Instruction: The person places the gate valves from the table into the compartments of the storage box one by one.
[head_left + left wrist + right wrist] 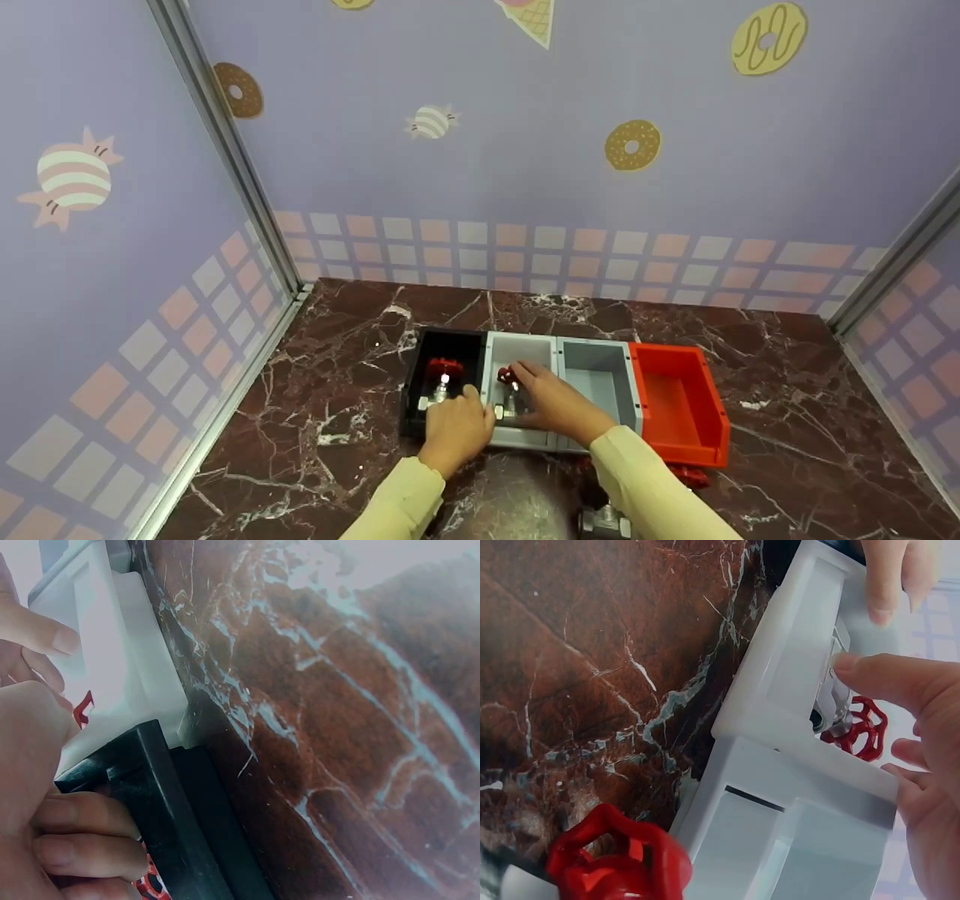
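My right hand [559,401] reaches into the white bin [523,343] and grips a metal valve [832,697] with a red handwheel [866,727]. Its thumb lies against the valve's metal body in the right wrist view, with the fingers on the far side. My left hand [459,427] straddles the wall between the black bin [411,390] and the white one. In the left wrist view its curled fingers [90,855] are inside the black bin, and the thumb side leans toward the white bin. Another valve [444,379] with a red handwheel lies in the black bin, partly hidden by the left hand.
A grey bin [600,354] and a red bin [675,390] continue the row to the right. More valves [606,519] with red handwheels [619,855] lie on the marbled table [337,465] in front, partly behind the right sleeve. Patterned walls [525,187] enclose the table.
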{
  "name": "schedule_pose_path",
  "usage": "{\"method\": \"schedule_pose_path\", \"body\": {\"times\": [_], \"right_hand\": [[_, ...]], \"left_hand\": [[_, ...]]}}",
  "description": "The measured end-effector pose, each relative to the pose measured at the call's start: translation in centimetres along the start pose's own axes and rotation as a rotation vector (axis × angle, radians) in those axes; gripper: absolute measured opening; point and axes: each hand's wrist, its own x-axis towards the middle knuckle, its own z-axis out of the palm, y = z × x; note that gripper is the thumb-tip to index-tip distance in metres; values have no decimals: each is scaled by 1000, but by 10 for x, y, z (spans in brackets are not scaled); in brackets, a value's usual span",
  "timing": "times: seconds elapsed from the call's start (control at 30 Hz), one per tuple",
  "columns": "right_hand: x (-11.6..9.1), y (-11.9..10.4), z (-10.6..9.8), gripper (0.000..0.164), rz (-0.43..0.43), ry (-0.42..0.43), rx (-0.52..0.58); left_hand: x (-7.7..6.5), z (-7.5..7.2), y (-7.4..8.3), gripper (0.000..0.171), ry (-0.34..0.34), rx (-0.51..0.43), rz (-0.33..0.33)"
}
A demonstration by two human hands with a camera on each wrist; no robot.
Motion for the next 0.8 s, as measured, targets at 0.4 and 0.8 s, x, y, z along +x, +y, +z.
{"method": "schedule_pose_path", "body": {"times": [0.4, 0.8], "right_hand": [[-8, 0, -6, 90, 25, -1, 21], [-19, 5, -13, 91, 70, 15, 77]], "left_hand": [[3, -8, -2, 38, -107, -9, -1], [3, -13, -8, 51, -97, 9, 30]]}}
